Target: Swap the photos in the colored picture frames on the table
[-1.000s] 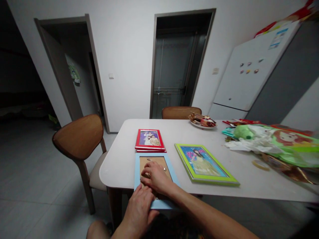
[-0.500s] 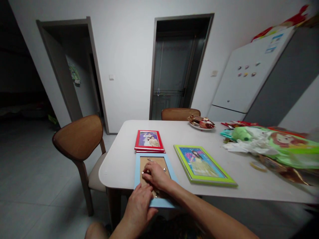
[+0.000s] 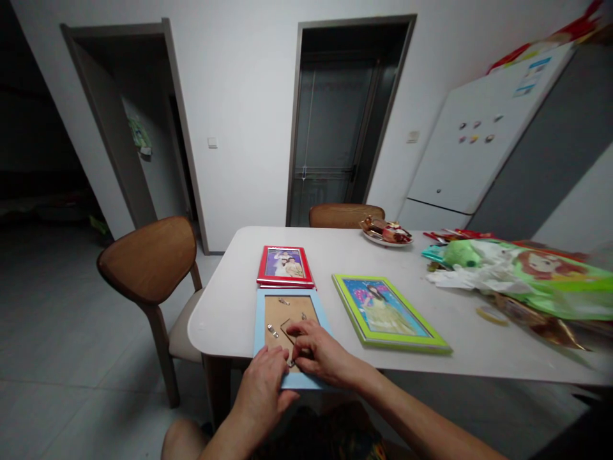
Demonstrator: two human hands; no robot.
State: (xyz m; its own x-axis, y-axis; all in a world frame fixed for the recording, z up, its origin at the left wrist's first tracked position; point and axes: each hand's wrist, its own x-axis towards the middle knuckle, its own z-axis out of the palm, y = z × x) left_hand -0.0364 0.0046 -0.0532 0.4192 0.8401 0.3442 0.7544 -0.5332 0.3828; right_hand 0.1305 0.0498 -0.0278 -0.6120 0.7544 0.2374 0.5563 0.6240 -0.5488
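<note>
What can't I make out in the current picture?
All in the head view:
- Blue frame: its front, face down against what lies beneath.
- Right hand: whether it grips anything, hidden by the hand itself.
- Fridge label: its print, too small.
- Green packaging: its right end, cut off by the picture edge.

Light-blue rectangular picture frame [image 3: 260, 319]: bottom-left corner under left hand [image 3: 263, 380], part of right side under right hand [image 3: 330, 358]. Right fingers [image 3: 300, 327] curl over flat brown backing board [image 3: 275, 313]; tips partly hidden, can't tell if pinching. Small silver metal clip [image 3: 290, 363] between both hands' fingers, partly covered. Both forearms [image 3: 416, 409] cut by bottom edge. Far right of fingers, shiny green cartoon-print plastic item [image 3: 569, 284] runs off edge. Beyond fingers, heap on round white plate [image 3: 380, 241] too small to identify.
</note>
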